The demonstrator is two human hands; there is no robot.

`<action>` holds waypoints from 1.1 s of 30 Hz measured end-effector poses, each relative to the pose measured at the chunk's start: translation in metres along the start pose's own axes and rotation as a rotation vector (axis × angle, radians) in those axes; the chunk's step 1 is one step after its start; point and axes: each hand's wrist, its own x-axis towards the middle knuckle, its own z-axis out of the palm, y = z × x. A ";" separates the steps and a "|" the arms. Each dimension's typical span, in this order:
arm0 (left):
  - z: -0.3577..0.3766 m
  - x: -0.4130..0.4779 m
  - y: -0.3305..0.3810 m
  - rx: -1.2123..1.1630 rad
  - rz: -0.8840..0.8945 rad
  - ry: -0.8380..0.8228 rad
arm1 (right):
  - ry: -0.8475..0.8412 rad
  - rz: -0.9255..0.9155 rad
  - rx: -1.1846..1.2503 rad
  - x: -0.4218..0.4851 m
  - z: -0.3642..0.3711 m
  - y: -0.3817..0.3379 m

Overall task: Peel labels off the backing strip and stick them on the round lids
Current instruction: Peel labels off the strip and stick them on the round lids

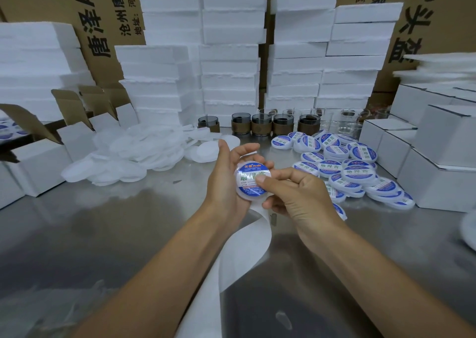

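Steel surface [103, 234], head view.

Left grip [226, 180]: fingers curled round a round lid [247, 192], holding it face-up above the surface, about mid-frame.

Label [251, 174] (blue and white, printed) already lies on that lid. It looks roughly centred, though glare hides its lower edge.

Right grip [298, 196]: thumb [260, 180] pressed flat on the label face, other fingers curled. The lower ones seem to pinch the top of the backing strip [244, 250], but the contact itself is hidden.

The strip hangs from under the two grips and trails toward the near edge of the frame. The stretch in view is bare, with no labels left on it.

Progress, as a judgement:
- Done: labelled lids [358, 172] heaped to the right on the surface, a few dozen at a guess.
- Left: plain lids [128, 157] in a loose heap to the left, at least as many by eye.
- The batch is perhaps near halfway.
- Step in hand: smoothing down this label. The lid then belongs on the right heap.

Behind: foam slabs [231, 54] stacked high, white cartons [425, 162] at right, a row of glass cups [260, 125].
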 end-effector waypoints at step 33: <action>0.003 -0.006 -0.004 0.283 0.125 -0.072 | 0.042 0.098 -0.001 0.001 0.000 0.001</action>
